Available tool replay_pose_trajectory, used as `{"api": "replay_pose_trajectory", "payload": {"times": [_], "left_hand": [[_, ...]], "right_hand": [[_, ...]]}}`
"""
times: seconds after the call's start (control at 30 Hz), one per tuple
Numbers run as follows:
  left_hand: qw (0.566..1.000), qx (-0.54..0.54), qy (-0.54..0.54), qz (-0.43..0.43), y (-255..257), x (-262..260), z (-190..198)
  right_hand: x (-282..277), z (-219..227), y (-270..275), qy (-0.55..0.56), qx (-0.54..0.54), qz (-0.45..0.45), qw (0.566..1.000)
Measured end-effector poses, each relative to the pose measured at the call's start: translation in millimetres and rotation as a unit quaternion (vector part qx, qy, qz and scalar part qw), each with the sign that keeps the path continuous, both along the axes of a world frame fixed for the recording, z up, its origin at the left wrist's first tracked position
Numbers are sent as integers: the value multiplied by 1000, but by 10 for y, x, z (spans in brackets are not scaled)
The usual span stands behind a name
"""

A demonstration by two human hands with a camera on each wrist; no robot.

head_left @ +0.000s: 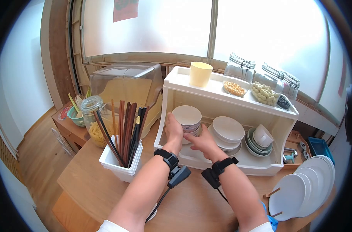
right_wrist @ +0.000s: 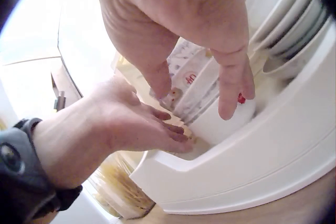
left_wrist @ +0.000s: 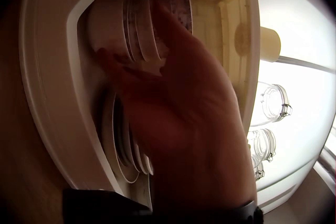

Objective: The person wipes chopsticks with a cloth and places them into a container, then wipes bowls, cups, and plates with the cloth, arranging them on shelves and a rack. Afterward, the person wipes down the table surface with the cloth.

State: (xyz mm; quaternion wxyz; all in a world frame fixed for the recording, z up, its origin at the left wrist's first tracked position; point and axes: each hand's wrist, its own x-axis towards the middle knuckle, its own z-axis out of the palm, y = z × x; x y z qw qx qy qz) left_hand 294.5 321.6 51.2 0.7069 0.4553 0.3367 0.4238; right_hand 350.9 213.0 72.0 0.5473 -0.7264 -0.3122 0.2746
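Note:
A stack of bowls [head_left: 187,115] with patterned outsides stands at the left end of the white shelf's lower level. My left hand [head_left: 174,130] lies along the stack's left side, its fingers stretched out against the bowls in the right wrist view. On the opposite side, my right hand [head_left: 203,141] is spread, thumb and fingers apart. Its fingers [right_wrist: 234,90] reach down over the bowls' sides. Seen from the left wrist, the bowls [left_wrist: 139,27] lie between both hands, and the right hand [left_wrist: 178,92] covers part of them.
White plates [head_left: 228,129] and green-grey bowls [head_left: 258,145] share the white shelf [head_left: 222,166]. On top are a yellow cup [head_left: 201,74] and several glass jars [head_left: 237,77]. A white container [head_left: 123,170] of chopsticks stands left, racked plates [head_left: 288,197] right.

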Motion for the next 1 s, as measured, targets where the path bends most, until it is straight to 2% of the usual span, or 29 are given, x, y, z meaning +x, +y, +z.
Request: {"api": "replay_pose_trajectory", "payload": {"times": [0.07,0.1,0.17,0.2,0.27,0.33,0.37,0.43,0.47,0.5,0.57,0.6,0.67,0.87,0.93,0.97,1.0], "left_hand": [[984,113,97,101,-10,50,-119],[984,110,98,101,-100,0,-102],[968,191,112,119,-294,-76,-84],[976,199,47,75,-340,-82,-125],[981,183,35,53,-627,-71,-143],[983,182,24,19,-887,-50,-97],[984,177,18,20,-943,-29,-81],[974,193,105,-47,-1017,29,-70],[976,176,110,-64,-1004,96,-69],[976,177,109,-66,-992,168,-77],[968,143,158,-132,-914,318,-65],[967,146,159,-138,-861,402,-63],[966,93,178,-162,-759,577,-100],[970,45,188,-150,-634,972,-205],[968,47,193,-156,-654,1077,-314],[968,60,197,-144,-646,1098,-355],[968,76,200,-129,-633,1112,-369]], "right_hand": [[42,26,-144,-54,-15,71,996],[37,65,-249,-54,-18,72,996],[54,238,-533,-60,48,71,995],[125,328,-670,-49,58,57,995],[312,410,-954,-43,63,39,996],[498,412,-1186,-60,34,-80,994],[556,388,-1268,-66,30,-80,994],[641,292,-1410,-60,-47,-150,986],[666,283,-1463,-37,-89,-131,987],[710,249,-1473,-37,-89,-133,986],[839,133,-1432,46,-103,-137,984],[930,78,-1408,64,-101,-106,987],[979,25,-1312,79,-100,-115,985],[1160,-32,-1026,60,-76,-105,990],[1130,-13,-1042,38,-85,-50,994],[1107,-46,-1020,40,-88,-53,994],[1079,-68,-974,41,-80,-106,990]]}}
